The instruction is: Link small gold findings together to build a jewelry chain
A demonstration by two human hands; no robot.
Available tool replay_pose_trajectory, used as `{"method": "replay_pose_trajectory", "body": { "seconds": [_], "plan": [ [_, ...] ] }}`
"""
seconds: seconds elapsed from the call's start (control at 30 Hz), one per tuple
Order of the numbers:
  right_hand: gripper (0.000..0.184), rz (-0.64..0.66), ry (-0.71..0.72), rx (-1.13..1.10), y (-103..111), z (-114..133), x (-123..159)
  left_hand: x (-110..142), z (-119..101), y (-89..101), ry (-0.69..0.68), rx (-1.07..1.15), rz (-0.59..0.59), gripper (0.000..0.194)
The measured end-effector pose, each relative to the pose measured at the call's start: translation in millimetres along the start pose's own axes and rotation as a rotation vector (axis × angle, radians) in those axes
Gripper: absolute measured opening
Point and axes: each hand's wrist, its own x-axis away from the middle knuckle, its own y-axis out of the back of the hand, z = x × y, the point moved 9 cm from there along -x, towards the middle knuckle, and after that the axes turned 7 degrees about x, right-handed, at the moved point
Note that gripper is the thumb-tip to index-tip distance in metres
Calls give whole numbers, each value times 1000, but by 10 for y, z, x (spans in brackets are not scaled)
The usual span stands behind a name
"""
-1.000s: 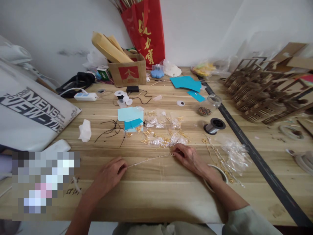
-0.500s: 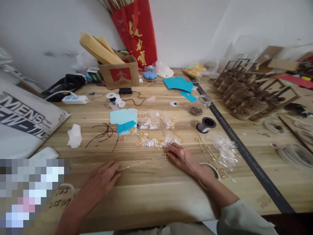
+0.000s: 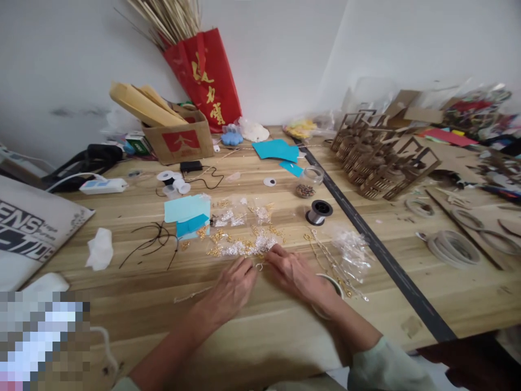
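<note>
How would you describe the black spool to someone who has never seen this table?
On the table, find the long black strip. Left of it, between the jar and the chains, stands the spool. Its black rim and silvery winding set it apart from the clear jar.

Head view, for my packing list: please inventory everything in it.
chain: one, silvery, front centre
jewellery bits: many, gold and silver, centre
loose chains: several, gold and silver, right
wire spool: one, black, centre right
jar: one, clear, behind spool
cords: several, black, left
tissue: one, white, left
power strip: one, white, left
cardboard box: one, brown, back left
shopping bag: one, red, back
slatted holders: several, brown, back right
paper sheets: several, blue, centre
table: one, brown, beneath
clutter: uncountable, mixed, far right
left hand: one, at chain
right hand: one, beside jewellery bits
</note>
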Motion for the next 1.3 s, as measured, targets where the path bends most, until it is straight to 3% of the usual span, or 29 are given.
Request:
{"method": "replay_pose_trajectory", "body": {
  "seconds": [0.2,0.4,0.6,0.7,0.9,1.03,1.13,1.2,1.3],
  "plan": [
    [17,124,73,180,-40,119,78,48,77,-113,-40,-64,-107,23],
    [14,102,114,193,-84,170,109,75,81,-19,-77,-9,-230,19],
    [8,117,132,159,-58,218,128,52,103,-25,-82,12,-217,20],
    [11,127,74,95,50,130,85,55,110,43,-89,52,-267,20],
    [19,69,-142,54,175,-335,6,97,134,163,-114,151,-375,16],
    [21,21,-210,57,274,-496,49,126,151,192,-104,316,-415,13],
    [23,-26,-226,53,387,-511,114,110,90,270,-78,531,-391,13],
    [23,-50,-231,58,446,-508,167,84,17,326,-19,749,-312,15],
    [23,-72,-224,39,492,-477,255,84,-318,458,-95,1105,-102,21]
  ]
}}
